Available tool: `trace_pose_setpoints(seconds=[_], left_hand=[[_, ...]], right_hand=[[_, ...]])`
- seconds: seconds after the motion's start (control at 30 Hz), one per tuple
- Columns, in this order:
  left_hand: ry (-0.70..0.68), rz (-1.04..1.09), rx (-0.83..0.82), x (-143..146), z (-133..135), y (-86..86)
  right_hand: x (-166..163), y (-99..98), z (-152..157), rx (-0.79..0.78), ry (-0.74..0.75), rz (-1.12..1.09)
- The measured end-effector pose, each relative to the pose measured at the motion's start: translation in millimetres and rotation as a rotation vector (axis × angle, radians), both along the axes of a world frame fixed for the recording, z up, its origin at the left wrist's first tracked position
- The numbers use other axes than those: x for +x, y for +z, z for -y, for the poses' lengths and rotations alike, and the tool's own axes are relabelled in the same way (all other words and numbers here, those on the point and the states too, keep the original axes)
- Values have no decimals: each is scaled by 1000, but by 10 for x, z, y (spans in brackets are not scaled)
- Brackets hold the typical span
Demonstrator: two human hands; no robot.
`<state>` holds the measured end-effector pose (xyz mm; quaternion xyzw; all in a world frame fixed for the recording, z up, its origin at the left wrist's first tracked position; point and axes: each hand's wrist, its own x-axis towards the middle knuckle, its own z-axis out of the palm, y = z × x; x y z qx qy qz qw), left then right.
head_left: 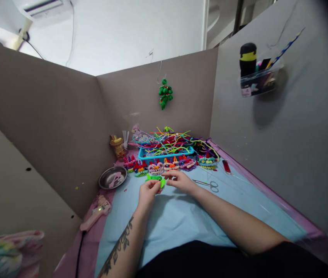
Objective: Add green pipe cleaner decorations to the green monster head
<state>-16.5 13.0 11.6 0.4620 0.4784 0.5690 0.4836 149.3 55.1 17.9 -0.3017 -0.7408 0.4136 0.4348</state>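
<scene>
"Hands first: what does each have?"

"Left hand (148, 191) has the green piece (154, 178) pinched between thumb and fingertips. Right hand (181, 181) is loosely bent, thumb and fingers parted, with no grip on anything that shows. Whether a fingertip brushes the piece is too small to tell."

"And where's the piece?"

"Near the middle of the worktop (187, 224), just on the near side of the figures (155, 167), with the tray (141, 154) behind them toward the far edge."

"Which way does it lie?"

"Roughly crosswise, its long axis along the far edge. Its right end is in the left fingers, and the right hand is just beside that end. The left is nearer, being on it."

"Anything to either side?"

"Scissors (214, 187) toward the right edge, glue gun (96, 216) by the left."
</scene>
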Motion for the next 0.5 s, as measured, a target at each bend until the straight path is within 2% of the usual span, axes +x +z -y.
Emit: trace_pose_setpoints(seconds=[0.17,0.4,0.5], left_hand=[[-38,-4,-11,-3,5,-7],[-107,-31,-26,-31,16,-4],[-123,-44,-22,-41,17,4]], right_hand=[[-4,-39,18,232,-22,28],[7,-55,29,374,3,-6],[9,-48,31,384,6,-5]])
